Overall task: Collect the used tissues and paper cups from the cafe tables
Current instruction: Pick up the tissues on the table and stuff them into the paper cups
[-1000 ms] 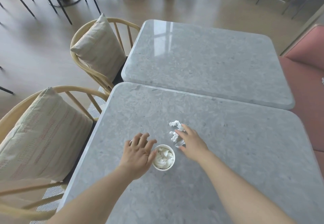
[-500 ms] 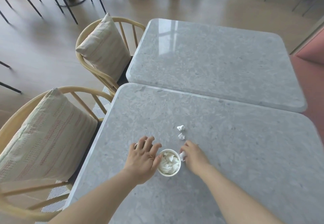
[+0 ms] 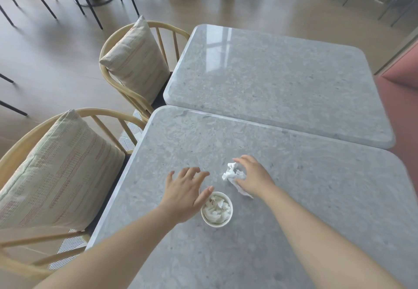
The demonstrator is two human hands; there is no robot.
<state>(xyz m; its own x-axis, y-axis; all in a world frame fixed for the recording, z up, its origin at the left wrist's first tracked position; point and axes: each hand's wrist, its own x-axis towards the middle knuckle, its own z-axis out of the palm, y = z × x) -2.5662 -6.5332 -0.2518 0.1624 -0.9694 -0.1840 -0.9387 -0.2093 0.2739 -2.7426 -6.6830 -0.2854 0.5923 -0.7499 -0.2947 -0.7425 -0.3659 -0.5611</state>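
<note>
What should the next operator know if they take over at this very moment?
Left hand: open, fingers spread, beside the paper cup, thumb close to its rim.
Right hand: grips a crumpled tissue on the near table.
Done: some tissues already sit in the cup.
To do: drop the gripped tissue into the cup, then carry the cup away.

A cafe: paired stone-topped tables (image 3: 271, 80), cushioned wooden chairs (image 3: 101, 110), more seating behind.

White cup (image 3: 215, 224) (tissue-stuffed) upright; crumpled tissue (image 3: 231, 172) beside.
</note>
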